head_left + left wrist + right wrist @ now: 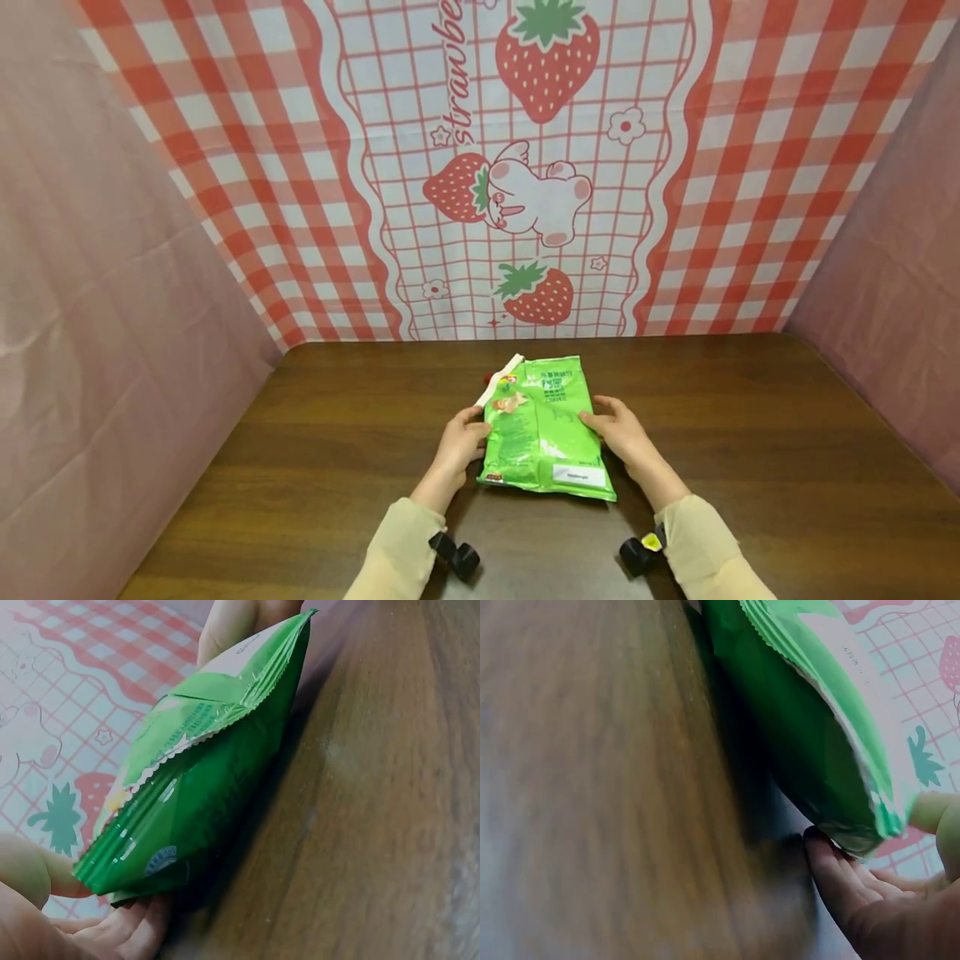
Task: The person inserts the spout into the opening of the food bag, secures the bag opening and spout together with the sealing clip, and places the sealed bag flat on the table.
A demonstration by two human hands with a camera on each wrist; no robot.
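A puffy green plastic packet (555, 425) with printed lettering and a white label is held between both hands over the table. The left hand (459, 446) grips its left edge, thumb on the upper face and fingers underneath. On the other edge the right hand (624, 432) pinches the packet the same way. In the left wrist view, the crimped end of the packet (202, 765) tilts above the wood, with left fingers (142, 930) below it. The right wrist view has the packet (802, 720) resting over right fingers (840, 877).
A white strip (501, 379) sticks out by the packet's upper left, with a small red thing (489, 379) beside it; what they are is unclear. The brown wooden table (337, 417) meets a strawberry-print cloth (525, 208) behind. Pink cloths (112, 292) hang at both sides.
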